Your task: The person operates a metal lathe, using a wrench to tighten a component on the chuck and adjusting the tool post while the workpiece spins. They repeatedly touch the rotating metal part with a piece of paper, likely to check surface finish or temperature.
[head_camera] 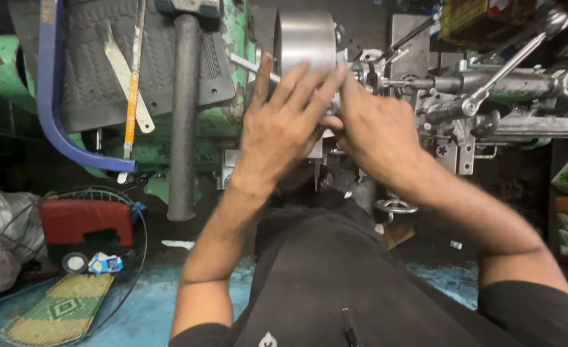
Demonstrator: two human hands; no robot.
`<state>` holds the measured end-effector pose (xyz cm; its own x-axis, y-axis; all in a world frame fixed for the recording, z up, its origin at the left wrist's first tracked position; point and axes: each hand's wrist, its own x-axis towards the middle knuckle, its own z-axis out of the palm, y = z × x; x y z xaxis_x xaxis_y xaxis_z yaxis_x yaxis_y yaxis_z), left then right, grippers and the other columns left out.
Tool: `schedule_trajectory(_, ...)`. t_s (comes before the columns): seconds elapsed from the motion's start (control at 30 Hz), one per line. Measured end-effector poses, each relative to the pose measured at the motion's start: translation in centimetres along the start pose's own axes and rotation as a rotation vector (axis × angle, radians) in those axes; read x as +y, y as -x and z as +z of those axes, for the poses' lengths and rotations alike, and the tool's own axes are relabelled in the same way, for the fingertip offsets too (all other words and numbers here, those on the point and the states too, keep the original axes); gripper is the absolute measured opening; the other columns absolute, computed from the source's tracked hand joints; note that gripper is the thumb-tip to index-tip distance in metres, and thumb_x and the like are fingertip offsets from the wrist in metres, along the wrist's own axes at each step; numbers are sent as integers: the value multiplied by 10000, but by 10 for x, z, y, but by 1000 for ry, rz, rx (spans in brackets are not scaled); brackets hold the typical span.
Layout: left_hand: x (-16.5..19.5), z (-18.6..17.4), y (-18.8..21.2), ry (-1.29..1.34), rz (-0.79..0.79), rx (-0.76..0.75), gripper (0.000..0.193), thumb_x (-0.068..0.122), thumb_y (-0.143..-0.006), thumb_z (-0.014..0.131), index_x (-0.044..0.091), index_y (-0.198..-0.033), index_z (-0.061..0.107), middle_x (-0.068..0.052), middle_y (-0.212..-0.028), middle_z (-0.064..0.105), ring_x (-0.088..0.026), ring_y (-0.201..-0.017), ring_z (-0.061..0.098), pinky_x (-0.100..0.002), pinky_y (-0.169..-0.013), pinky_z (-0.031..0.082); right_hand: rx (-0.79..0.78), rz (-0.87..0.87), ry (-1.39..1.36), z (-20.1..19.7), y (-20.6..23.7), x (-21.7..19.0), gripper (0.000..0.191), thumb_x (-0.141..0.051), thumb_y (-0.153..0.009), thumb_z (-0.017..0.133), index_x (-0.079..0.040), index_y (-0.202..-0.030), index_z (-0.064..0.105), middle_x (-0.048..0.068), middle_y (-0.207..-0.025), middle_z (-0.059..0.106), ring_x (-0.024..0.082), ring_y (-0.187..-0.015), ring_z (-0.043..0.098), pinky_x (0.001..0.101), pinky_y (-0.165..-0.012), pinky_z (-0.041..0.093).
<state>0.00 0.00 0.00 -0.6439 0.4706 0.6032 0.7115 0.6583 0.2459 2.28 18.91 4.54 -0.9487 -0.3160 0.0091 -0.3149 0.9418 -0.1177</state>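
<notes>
Looking down, I see my left hand [284, 125] spread wide and flat, with its fingers lying on the shiny round metal drum [306, 38] of the green machine [229, 122]. That drum sits at the top middle of the view, straight in front of me, and my fingertips touch its lower edge. My right hand [374, 132] is just beside the left one, touching it, and its fingers are curled in around something small near the drum. I cannot tell what it holds, because the hand hides it. To the right of my hands is a grey metal part with a long silver lever [509, 67] sticking up at a slant. To the left, a blue saw frame [55, 96] lies on a dark rubber mat [94, 71] on the machine, next to a thick grey handle [184, 115] of a hammer. Lower left, on the blue floor [149, 302], stands a red box [84, 222] and a green woven mat [59, 311].
</notes>
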Motion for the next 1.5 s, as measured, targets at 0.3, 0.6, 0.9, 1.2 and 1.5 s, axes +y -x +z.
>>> schedule_trajectory(0.3, 42, 3, 4, -142, -278, -4, 432, 435, -1101, 589, 69, -1330, 610, -70, -834, 580, -216, -618, 639, -399, -502, 544, 550, -197, 56, -9, 43, 114, 388, -226, -1081, 667, -41, -1385, 512, 152, -1247, 546, 278, -1202, 487, 452, -1090, 411)
schedule_trajectory(0.6, 73, 13, -17, -104, -457, 35, 186, 253, -1091, 637, 87, -1155, 584, -183, -987, 675, -385, -966, 657, -495, -870, 534, 326, 88, 134, 46, 78, 231, 259, -281, -1146, 547, -71, -1221, 680, 171, -1207, 690, 319, -1255, 566, 560, -1191, 245)
schedule_trajectory(0.9, 77, 43, -2, 985, -837, 235, 468, 466, -1051, 629, 56, -1273, 584, -23, -1125, 653, -100, -1059, 569, -276, -982, 454, 254, 298, 226, 49, 131, 189, 606, -476, -935, 654, -17, -1326, 597, 157, -941, 681, 319, -713, 666, 473, -582, 491)
schedule_trajectory(1.2, 45, 62, 12, 866, -583, 178, 460, 455, -1090, 603, 75, -1314, 472, 2, -1083, 596, -100, -1044, 592, -304, -976, 495, 290, 151, 103, 39, 131, 209, 485, -466, -984, 667, -110, -1304, 590, 124, -993, 711, 334, -692, 709, 474, -559, 512)
schedule_trajectory(1.5, 80, 116, -22, 483, -640, 782, 435, 336, -1159, 630, 23, -1403, 452, -45, -1102, 615, -158, -1015, 586, -334, -952, 514, 337, 132, 127, 47, 134, 212, 458, -476, -1002, 675, -110, -1266, 600, 106, -951, 705, 320, -716, 711, 467, -576, 518)
